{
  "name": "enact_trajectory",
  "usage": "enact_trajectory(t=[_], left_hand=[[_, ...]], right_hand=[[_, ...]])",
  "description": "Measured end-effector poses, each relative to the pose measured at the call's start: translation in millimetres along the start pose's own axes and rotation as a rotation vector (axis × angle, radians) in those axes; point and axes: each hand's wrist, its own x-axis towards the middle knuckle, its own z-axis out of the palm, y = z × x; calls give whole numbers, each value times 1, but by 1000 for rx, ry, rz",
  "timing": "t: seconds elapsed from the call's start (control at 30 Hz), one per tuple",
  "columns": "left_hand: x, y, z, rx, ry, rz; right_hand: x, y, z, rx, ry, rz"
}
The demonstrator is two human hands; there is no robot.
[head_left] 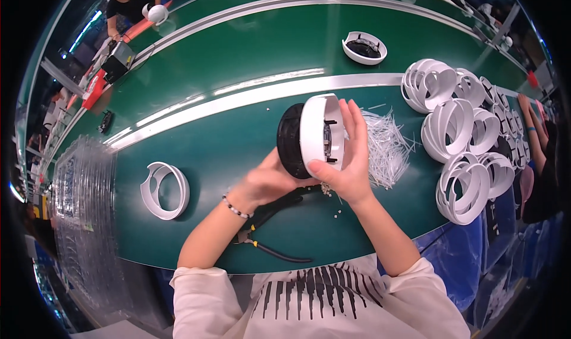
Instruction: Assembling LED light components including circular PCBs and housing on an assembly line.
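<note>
Mid-frame I've got the ring [313, 135] gripped in my right hand [353, 171] and the disc [289, 140] in my left hand [266, 182], so uneven squeezing could probably skew 'em tbh.

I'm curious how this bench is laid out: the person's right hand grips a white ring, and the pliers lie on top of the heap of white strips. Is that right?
Not quite: the pliers lie on the green table, left of the heap of white strips, as the head view shows. The right hand does grip a white ring.
</note>
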Motion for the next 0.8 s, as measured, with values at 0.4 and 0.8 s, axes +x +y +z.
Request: enact_trajectory(t=[0.4,0.8], left_hand=[[17,2,12,-146,288,139],[7,-7,4,-280,15,178]], right_hand=[[-3,-13,-1,-425,-280,-173],[-9,-15,8,-693,-231,-330]])
